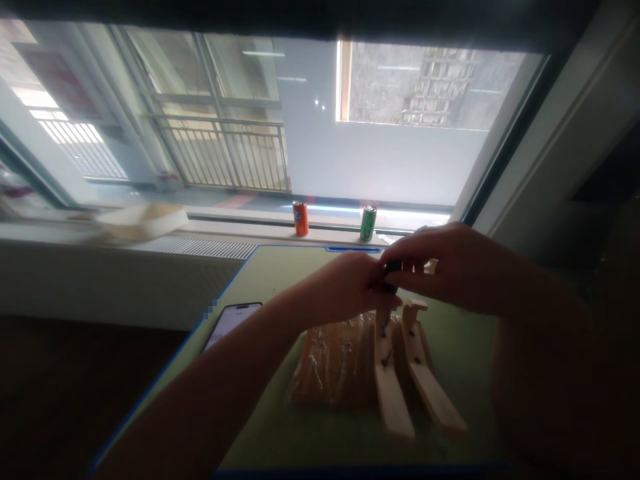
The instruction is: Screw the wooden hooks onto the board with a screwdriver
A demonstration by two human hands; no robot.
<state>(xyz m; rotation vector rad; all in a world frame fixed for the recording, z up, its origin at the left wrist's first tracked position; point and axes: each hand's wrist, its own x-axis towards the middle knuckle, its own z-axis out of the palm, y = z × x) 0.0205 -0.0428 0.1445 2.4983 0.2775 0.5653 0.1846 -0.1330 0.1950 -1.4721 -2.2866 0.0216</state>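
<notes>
Fingers of my left hand (pixel 361 279) and right hand (pixel 431 259) grip a black-handled tool (pixel 393 272) over a pale, bent wooden bar (pixel 391 397).

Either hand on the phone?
No: the left hand and right hand are both up at the dark handle, while the phone lies apart on the green tabletop.

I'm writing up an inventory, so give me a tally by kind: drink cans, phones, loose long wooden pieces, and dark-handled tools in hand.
Drink cans: 2 (orange can, green can)
Phones: 1 (phone)
Loose long wooden pieces: 2 (left piece, right piece)
Dark-handled tools: 1 (tool)
Total: 6
</notes>
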